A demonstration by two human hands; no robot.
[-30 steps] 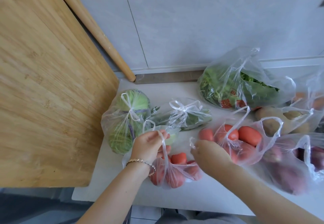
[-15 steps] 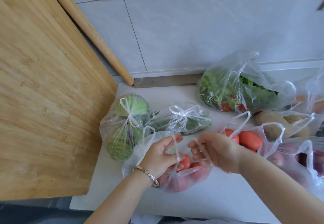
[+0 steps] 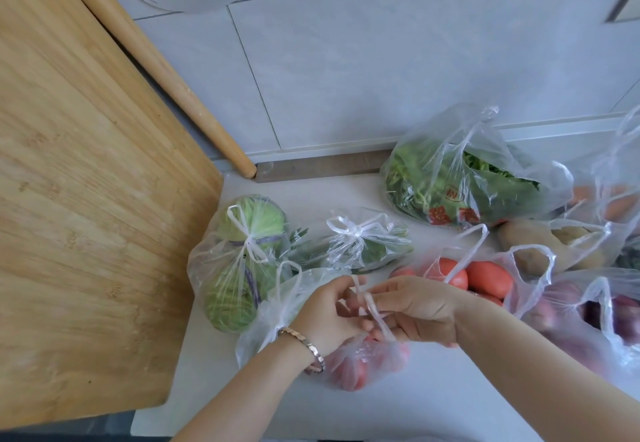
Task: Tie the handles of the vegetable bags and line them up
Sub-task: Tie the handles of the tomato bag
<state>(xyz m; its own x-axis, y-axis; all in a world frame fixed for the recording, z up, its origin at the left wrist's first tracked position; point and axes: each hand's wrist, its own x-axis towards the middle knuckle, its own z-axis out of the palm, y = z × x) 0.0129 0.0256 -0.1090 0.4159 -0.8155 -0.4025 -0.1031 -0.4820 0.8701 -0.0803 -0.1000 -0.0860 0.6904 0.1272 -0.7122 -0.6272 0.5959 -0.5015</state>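
Observation:
A clear bag of small red tomatoes [image 3: 360, 362] lies at the counter's front, under my hands. My left hand [image 3: 325, 313] and my right hand [image 3: 419, 310] meet above it, each pinching a white handle strip [image 3: 372, 306] that crosses between the fingers. Another handle loop [image 3: 289, 280] of this bag stands free by my left wrist. Behind it lie two knotted bags: cabbage [image 3: 239, 261] and green vegetables [image 3: 363, 244]. To the right sit open bags of tomatoes [image 3: 485, 277], potatoes [image 3: 554, 247], leafy greens [image 3: 460, 178] and purple onions [image 3: 588, 313].
A large bamboo cutting board [image 3: 86, 216] leans at the left, with a wooden rolling pin [image 3: 156, 67] propped against the tiled wall. The white counter [image 3: 433, 396] ends close to me. A bag with orange produce [image 3: 616, 199] sits at the far right.
My hands came together over the small tomato bag, drawing its handles up and crossing them. The view shifted slightly downward.

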